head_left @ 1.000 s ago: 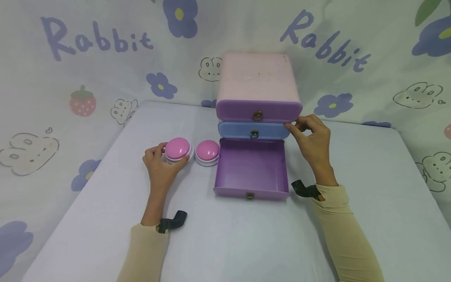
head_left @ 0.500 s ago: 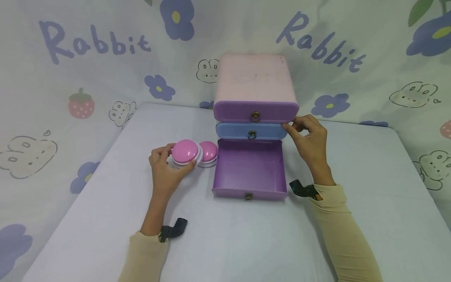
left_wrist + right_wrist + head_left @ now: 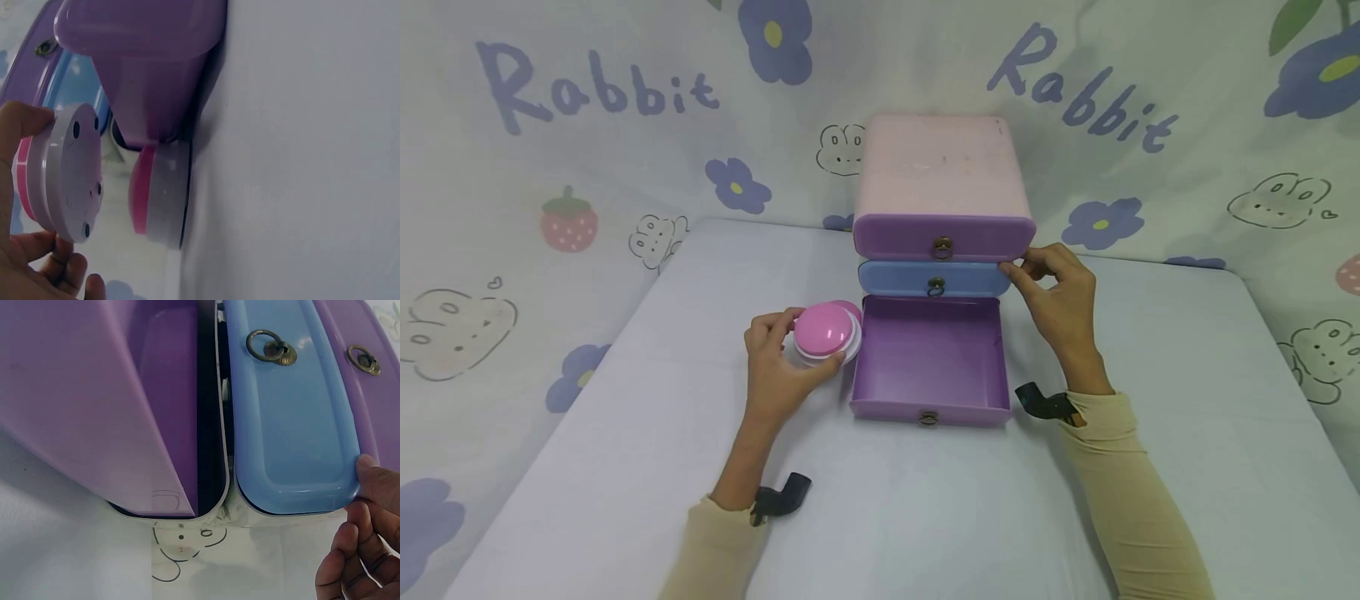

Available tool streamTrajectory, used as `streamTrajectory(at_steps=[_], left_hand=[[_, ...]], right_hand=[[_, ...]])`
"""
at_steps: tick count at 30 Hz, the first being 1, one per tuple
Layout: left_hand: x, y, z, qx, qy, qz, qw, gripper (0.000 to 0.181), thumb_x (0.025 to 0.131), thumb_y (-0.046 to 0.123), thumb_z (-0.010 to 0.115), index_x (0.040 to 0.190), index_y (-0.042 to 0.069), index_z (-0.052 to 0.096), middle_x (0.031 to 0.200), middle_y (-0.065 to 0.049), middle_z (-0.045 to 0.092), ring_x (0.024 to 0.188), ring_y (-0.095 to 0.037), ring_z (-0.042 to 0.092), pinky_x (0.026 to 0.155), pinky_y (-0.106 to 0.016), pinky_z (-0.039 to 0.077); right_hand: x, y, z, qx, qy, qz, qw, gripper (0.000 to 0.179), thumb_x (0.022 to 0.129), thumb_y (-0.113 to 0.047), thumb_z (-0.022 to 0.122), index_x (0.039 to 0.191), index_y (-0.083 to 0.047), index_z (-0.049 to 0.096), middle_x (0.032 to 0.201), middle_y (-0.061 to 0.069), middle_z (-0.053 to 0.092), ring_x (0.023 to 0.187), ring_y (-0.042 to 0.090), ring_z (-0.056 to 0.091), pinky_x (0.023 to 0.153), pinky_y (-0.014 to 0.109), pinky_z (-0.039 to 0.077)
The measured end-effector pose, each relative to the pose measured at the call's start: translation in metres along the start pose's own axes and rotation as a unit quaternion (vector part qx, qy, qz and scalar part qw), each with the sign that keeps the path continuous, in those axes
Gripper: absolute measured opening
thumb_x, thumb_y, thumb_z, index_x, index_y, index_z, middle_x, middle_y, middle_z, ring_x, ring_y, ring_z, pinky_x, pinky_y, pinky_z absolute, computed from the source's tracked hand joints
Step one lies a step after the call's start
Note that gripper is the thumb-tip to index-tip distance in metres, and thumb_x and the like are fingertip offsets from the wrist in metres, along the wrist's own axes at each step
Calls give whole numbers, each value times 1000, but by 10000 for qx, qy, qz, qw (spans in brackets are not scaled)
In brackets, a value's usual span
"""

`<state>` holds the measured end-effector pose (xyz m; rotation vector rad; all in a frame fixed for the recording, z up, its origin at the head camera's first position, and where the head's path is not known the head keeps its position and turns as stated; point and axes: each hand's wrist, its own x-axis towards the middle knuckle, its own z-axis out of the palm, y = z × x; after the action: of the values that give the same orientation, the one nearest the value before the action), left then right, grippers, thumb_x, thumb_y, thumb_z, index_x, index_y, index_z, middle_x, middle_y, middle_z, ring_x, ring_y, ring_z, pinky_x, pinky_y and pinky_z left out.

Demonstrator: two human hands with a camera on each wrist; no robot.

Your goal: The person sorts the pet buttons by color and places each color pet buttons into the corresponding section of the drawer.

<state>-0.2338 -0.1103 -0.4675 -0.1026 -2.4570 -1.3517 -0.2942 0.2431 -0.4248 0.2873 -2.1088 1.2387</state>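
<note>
My left hand (image 3: pixel 772 379) grips a round push button with a pink dome and white base (image 3: pixel 822 327), thumb and fingers at opposite sides. In the left wrist view, its underside shows several small dark dots, and it hangs tilted, clear of the table. A second pink-and-white push button (image 3: pixel 159 194) stands on the table beside the pulled-out bottom purple drawer (image 3: pixel 925 358), mostly hidden behind the first in the head view. My right hand (image 3: pixel 1063 304) pinches the right end of the blue middle drawer (image 3: pixel 297 419), its thumb at the front edge.
The pink cabinet (image 3: pixel 943 162) stands at the back of the white table (image 3: pixel 910 508), with a purple top drawer (image 3: pixel 902 237) pushed in. Ring pulls are fixed on the drawer fronts. A printed cloth (image 3: pixel 647 158) hangs behind.
My left hand has lifted the push button and carried it right, over the second one and towards the bottom drawer. My right hand keeps its place at the blue drawer.
</note>
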Motion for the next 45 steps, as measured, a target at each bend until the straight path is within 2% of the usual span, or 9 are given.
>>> streamTrajectory(at_steps=[9,18,26,30,36,41,45], left_hand=[[-5,8,12,-202,-212,242,9993,78,66,28,93,134,11,59,119,-7,45,122,-22,34,90,-40,35],[-10,18,21,-258,-434,436,9978,78,65,30,93,133,11,58,121,-7,44,123,-22,35,95,-44,40],[-14,27,33,-425,-612,570,9956,80,64,30,94,134,11,59,123,-6,45,124,-21,35,97,-46,42],[-17,30,40,-478,-687,649,9944,79,64,33,94,132,12,60,124,-4,46,124,-21,36,96,-46,44],[-19,32,46,-586,-771,689,9929,77,63,32,94,131,14,61,124,-3,47,124,-20,36,97,-45,44],[-18,34,47,-558,-931,595,9923,77,66,38,92,132,15,61,122,-6,47,120,-20,37,97,-46,41],[-15,31,42,-611,-742,572,9937,70,73,37,87,133,13,61,121,-10,47,117,-22,38,95,-49,40]], right_hand=[[0,2,0,-18,-20,-35,10000,22,81,-6,83,99,3,76,81,9,61,78,10,55,75,20,44],[2,-4,4,63,0,-51,10000,22,80,-1,83,99,5,75,82,15,62,78,19,55,74,24,43],[1,-36,-1,4,54,-43,10000,19,80,8,79,97,12,72,79,16,59,76,19,53,73,24,43],[1,-27,0,5,59,-37,10000,19,80,8,79,97,12,72,80,19,60,76,15,53,74,24,43],[1,-1,2,25,10,40,10000,20,80,0,82,98,5,75,81,13,61,77,8,53,73,26,44],[1,2,2,150,-12,1,9999,20,81,-5,83,98,3,76,80,10,61,77,9,54,74,26,45],[1,2,1,158,-1,-19,9999,21,81,-6,83,99,3,76,80,9,60,77,8,54,74,23,45]])
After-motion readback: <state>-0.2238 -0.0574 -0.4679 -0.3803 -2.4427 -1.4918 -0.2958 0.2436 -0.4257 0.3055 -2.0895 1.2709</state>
